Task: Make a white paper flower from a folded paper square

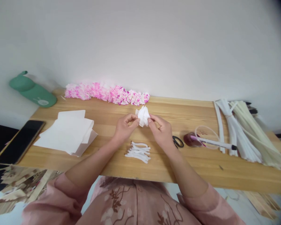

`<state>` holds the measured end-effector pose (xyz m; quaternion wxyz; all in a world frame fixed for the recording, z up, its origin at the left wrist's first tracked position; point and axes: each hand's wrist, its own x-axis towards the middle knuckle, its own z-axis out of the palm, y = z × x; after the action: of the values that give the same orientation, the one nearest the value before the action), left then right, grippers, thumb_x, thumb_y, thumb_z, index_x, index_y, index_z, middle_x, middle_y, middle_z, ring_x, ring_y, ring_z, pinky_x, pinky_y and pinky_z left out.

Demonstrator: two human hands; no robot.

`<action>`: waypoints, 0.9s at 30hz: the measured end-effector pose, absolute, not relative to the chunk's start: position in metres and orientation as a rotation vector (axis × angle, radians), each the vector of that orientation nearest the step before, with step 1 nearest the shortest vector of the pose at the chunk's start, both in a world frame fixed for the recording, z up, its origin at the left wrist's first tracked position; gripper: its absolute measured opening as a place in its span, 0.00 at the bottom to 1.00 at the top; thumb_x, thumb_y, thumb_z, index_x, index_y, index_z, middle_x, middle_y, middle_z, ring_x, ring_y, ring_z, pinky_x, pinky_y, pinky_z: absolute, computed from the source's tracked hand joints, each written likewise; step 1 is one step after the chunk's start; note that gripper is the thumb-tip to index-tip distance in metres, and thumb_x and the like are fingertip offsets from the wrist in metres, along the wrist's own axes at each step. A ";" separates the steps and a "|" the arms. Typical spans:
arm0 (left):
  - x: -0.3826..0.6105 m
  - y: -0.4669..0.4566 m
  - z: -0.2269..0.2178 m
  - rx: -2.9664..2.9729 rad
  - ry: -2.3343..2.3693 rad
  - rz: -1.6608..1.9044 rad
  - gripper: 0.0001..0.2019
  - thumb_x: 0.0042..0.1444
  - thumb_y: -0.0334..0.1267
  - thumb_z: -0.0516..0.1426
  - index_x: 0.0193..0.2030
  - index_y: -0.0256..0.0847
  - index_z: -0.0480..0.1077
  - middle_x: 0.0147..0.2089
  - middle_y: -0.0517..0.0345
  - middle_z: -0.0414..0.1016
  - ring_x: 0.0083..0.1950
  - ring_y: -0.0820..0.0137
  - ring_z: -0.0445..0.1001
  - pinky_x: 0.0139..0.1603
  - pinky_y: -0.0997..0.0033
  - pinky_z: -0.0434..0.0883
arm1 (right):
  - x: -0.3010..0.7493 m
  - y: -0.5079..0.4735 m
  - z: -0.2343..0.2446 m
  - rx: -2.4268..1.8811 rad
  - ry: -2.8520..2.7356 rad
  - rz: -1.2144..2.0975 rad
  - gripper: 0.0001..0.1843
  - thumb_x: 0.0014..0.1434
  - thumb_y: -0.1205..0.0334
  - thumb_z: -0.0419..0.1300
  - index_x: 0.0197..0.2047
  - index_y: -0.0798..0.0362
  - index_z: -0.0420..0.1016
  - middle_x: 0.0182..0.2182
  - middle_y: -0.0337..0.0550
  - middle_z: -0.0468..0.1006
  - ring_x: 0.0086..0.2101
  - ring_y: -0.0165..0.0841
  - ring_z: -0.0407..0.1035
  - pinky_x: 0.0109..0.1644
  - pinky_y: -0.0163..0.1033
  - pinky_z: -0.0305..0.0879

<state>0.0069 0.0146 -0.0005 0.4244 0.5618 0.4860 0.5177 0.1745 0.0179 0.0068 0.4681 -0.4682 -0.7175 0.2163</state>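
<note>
A white paper flower with ruffled petals is pinched between my two hands above the middle of the table. My left hand grips its left edge between thumb and fingers. On the other side, my right hand pinches the right edge the same way. Just below lies a small pile of short white twisted strips. Black scissor handles show beside my right wrist; the rest of the scissors is hidden. Behind the flower, a row of pink and white paper flowers runs along the wall.
White paper sheets and a phone lie on the left, below a green bottle. At right are a cup of dark red liquid, a pen-like brush, and bundles of white strips and cream strips.
</note>
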 end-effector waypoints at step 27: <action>0.008 0.009 0.006 1.544 1.193 1.258 0.07 0.56 0.40 0.60 0.32 0.39 0.73 0.33 0.58 0.78 0.38 0.71 0.75 0.44 0.73 0.69 | 0.175 0.018 0.006 -1.075 -2.011 0.095 0.12 0.63 0.62 0.57 0.48 0.50 0.77 0.37 0.44 0.83 0.38 0.38 0.75 0.46 0.45 0.67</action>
<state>0.0085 0.0094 0.0061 0.3986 0.6099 0.4712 0.4971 0.1752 0.0178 0.0062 0.4164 -0.4283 -0.8011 0.0377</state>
